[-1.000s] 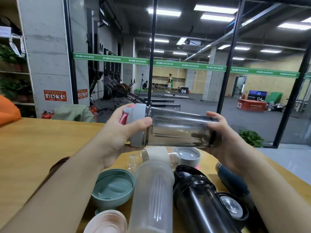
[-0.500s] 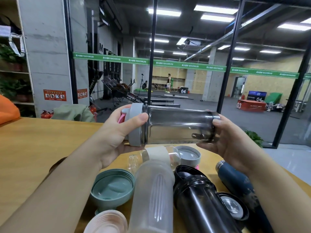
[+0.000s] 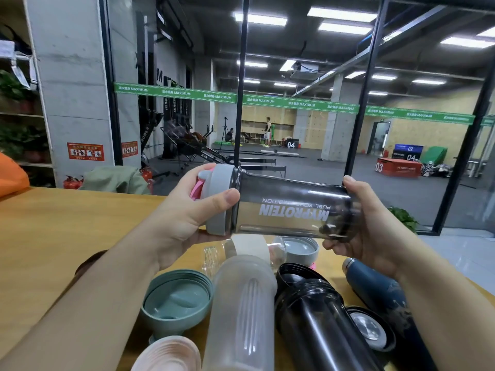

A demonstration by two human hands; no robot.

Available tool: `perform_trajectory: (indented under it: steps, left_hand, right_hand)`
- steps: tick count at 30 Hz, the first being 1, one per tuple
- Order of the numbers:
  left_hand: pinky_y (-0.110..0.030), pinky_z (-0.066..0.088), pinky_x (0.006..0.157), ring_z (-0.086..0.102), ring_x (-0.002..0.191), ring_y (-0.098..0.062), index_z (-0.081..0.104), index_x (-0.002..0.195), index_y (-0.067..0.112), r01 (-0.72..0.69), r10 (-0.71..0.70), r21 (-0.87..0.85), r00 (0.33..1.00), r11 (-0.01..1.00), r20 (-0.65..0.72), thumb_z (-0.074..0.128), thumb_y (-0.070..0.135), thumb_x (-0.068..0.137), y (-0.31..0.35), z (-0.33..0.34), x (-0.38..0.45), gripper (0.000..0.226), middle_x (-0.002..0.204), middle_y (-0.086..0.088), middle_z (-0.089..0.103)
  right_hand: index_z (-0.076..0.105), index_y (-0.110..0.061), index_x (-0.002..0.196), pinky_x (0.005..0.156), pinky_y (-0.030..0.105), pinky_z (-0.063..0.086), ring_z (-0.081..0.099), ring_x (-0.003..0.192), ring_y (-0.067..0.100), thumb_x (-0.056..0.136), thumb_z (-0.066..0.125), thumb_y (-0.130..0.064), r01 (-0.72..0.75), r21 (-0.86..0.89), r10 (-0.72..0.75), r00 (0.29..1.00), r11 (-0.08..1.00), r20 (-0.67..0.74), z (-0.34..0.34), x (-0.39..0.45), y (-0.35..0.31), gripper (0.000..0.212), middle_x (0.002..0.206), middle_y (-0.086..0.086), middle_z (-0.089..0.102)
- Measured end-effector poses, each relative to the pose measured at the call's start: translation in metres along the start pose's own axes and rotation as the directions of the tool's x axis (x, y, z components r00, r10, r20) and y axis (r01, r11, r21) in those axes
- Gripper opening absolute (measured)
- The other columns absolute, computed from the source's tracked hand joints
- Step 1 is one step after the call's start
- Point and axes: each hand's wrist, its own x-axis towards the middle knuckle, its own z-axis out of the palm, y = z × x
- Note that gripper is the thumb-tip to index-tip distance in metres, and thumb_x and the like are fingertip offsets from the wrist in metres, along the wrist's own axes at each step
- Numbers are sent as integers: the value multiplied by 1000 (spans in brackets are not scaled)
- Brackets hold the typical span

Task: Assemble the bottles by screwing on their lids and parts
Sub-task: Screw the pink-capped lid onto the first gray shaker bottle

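Gripping grey lid (image 3: 218,199), left hand (image 3: 184,218); right hand (image 3: 367,223) around smoky bottle (image 3: 289,207)

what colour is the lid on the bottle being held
Grey lid with a pink flip tab, head view.

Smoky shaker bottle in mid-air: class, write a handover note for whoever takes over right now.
Left hand grips the grey lid; right hand holds the base of the smoky shaker bottle, held sideways above the table.
Done: lid sits on this bottle; tightness unclear.
Left: frosted bottle, black bottle and blue flask lie uncapped, with the green lid and black cap loose beside them.
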Motion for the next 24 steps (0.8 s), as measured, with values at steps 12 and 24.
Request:
perform_trajectory:
  steps: [12, 24]
  left_hand:
    - [-39, 57, 59, 63, 101, -31, 51, 126, 32, 54, -56, -23, 994, 998, -90, 85, 35, 57, -3, 4, 2, 77, 121, -7, 63]
    - [-39, 57, 60, 67, 82, -29, 54, 123, 28, 61, -65, -66, 996, 996, -67, 79, 41, 64, -3, 1, 2, 65, 122, -12, 64]
  right_hand:
    - [46, -30, 132, 57, 34, 54, 59, 63, 26, 93, 47, -41, 120, 19, -121, 992, 993, 28, 10, 6, 4, 41, 106, 15, 55]
    - [57, -22, 120, 52, 23, 53, 64, 64, 26, 76, 59, -33, 225, 4, -224, 966, 974, 129, -8, 4, 0, 45, 99, 14, 60]
